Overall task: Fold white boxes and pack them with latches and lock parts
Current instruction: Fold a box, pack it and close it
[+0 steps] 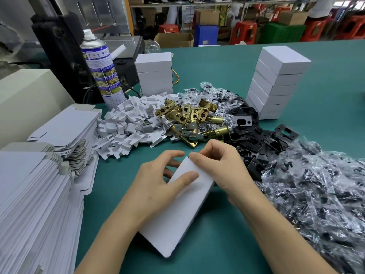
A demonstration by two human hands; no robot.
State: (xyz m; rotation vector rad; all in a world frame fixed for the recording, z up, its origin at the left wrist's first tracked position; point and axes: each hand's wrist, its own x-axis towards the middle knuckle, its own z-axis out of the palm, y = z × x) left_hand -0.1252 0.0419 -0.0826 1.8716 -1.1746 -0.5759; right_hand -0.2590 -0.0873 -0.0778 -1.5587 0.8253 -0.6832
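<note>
The left hand grips the white box, with the thumb flat on the smooth matte top face and the fingers curled round the left edge. The right hand pinches the far corner. The rectangular cardboard box rests on the green table, with shiny brass latches just beyond the grip and flat black plates to its right.

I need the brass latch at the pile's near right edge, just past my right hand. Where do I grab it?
Pinch the brass latch across its round barrel, coming down from above. The barrel lies on its side, exposed at the near edge; the flat tail end runs left among other latches and would probably snag.
</note>
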